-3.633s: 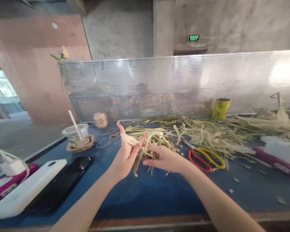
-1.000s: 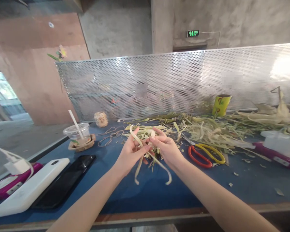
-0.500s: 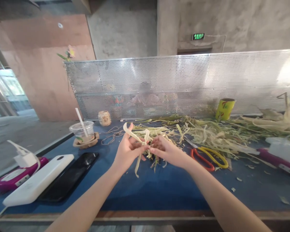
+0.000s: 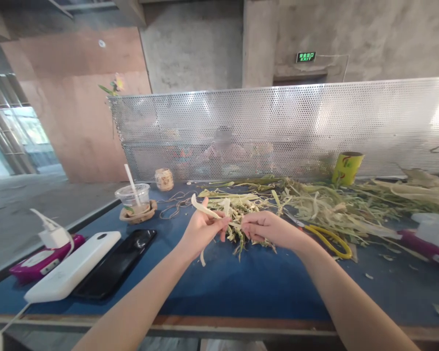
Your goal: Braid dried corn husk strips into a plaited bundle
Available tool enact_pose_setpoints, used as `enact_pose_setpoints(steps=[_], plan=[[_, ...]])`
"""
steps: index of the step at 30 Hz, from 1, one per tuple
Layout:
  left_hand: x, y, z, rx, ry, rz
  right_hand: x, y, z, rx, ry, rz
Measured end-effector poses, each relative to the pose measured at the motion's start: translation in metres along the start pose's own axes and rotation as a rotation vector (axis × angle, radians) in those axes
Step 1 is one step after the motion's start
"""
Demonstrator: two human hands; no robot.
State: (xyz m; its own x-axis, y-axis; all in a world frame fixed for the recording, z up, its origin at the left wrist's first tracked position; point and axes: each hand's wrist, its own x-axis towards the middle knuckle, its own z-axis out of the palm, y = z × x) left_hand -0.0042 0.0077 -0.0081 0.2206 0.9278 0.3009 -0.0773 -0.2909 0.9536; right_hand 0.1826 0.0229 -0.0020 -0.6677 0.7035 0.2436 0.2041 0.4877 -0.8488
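Observation:
My left hand [image 4: 201, 229] is closed on a pale dried husk strip [image 4: 202, 208], with the thumb and fingers pinched together. One end of the strip curls up above the hand, and a tail hangs below it. Just to the right, my right hand [image 4: 270, 228] has its fingers curled and pinched at the strip's other end, pulled out toward it. Beneath and behind both hands lies a heap of dried plant stems [image 4: 237, 207]. Scissors with a yellow handle loop [image 4: 332, 240] lie beyond my right forearm, which hides the other loop.
A phone [image 4: 115, 263], a white power bank [image 4: 73, 268] and a purple power strip [image 4: 46, 261] lie at left. Behind them stand a plastic cup [image 4: 133, 195] and a small woven pot [image 4: 164, 180]. Dried leaves [image 4: 322, 202] and a yellow roll [image 4: 347, 168] sit before a perforated metal screen [image 4: 285, 126].
My right hand has moved right, away from my left hand, drawing out the strip. Its forearm now covers the red scissor loop. The whole view has shifted slightly.

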Motion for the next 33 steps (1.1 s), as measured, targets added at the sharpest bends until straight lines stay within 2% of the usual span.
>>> enact_pose_setpoints(steps=[4, 7, 11, 14, 16, 19, 21, 25, 27, 29, 33], plan=[[-0.001, 0.005, -0.002, 0.006, 0.009, -0.001, 0.001, -0.001, 0.002, 0.022, -0.019, 0.077], [-0.002, 0.008, -0.005, 0.083, 0.009, -0.017, 0.006, 0.005, 0.009, 0.144, 0.016, 0.085], [-0.001, 0.005, -0.005, 0.233, 0.054, 0.023, 0.013, 0.013, 0.021, 0.187, 0.125, 0.023], [-0.001, 0.001, -0.003, 0.282, 0.116, 0.094, 0.016, 0.012, 0.028, 0.1, 0.249, 0.034], [-0.002, 0.0, -0.003, 0.297, 0.16, 0.16, 0.018, 0.01, 0.031, 0.126, 0.3, 0.048], [-0.003, 0.0, -0.003, 0.322, 0.234, 0.239, 0.019, 0.009, 0.033, 0.257, 0.262, 0.051], [-0.004, 0.001, -0.003, 0.337, 0.242, 0.244, 0.02, 0.011, 0.034, 0.334, 0.214, 0.03], [-0.005, 0.004, -0.001, 0.353, 0.163, 0.22, 0.022, 0.02, 0.033, 0.408, 0.12, -0.011], [-0.005, 0.005, 0.0, 0.33, 0.125, 0.195, 0.024, 0.023, 0.034, 0.408, 0.115, -0.007], [-0.005, 0.006, 0.002, 0.286, 0.14, 0.185, 0.026, 0.023, 0.036, 0.41, 0.173, -0.008], [-0.006, 0.003, 0.005, 0.179, 0.285, 0.182, 0.03, 0.019, 0.044, 0.488, 0.334, -0.035]])
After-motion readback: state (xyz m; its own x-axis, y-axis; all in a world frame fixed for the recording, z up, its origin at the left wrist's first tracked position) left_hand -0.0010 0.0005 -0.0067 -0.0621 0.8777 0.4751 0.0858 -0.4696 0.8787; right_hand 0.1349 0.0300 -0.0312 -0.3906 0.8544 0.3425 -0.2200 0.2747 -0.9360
